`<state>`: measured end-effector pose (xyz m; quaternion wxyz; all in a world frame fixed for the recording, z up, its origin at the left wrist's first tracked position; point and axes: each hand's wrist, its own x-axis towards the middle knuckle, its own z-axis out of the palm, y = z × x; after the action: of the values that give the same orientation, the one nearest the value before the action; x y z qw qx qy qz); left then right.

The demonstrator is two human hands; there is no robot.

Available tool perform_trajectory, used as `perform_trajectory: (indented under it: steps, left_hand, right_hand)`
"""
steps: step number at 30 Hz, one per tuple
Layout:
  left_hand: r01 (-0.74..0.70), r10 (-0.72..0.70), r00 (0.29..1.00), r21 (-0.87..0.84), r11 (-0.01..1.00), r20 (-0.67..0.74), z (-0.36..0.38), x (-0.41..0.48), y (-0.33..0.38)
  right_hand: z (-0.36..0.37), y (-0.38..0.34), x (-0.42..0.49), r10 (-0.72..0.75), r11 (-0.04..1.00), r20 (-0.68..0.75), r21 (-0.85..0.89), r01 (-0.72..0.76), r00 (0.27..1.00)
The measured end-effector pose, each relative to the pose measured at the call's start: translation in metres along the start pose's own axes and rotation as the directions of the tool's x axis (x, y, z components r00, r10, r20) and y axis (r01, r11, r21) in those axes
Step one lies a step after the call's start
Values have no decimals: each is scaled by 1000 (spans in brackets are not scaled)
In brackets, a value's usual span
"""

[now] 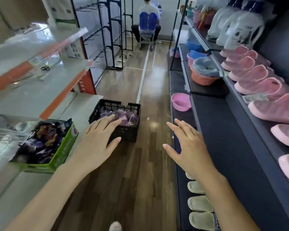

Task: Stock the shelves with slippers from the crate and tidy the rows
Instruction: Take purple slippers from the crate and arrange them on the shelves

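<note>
Two bare hands reach out over the aisle, well apart, fingers straight and spread, holding nothing. Her left hand [98,140] hangs over the near corner of the black crate [117,105] on the floor, purple slippers [123,117] piled inside. Her right hand [188,147] hovers by the dark shelf [223,130], with pink slippers [260,84] lined up one level above and pale green slippers [200,204] lower down.

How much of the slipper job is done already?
Partly done. A row of fluffy pink slippers lines the dark shelf, and pale green slippers sit lower down. The left hand and right hand are open and empty, near the black plastic lattice crate. The purple wrapped slippers in it are not yet shelved.
</note>
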<state>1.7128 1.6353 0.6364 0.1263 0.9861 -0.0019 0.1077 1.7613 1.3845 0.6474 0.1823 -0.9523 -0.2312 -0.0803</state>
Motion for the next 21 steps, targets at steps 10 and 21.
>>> perform_trajectory:
  steps: [10, 21]
  left_hand:
    - [60, -59, 998, -8, 998, 25, 11, 82, -99]
    - [33, -32, 998, -29, 999, 48, 2, 198, -222]
  right_hand:
    - [56, -32, 121, -62, 997, 67, 37, 60, 996]
    - [113, -83, 267, -26, 999, 60, 31, 24, 998]
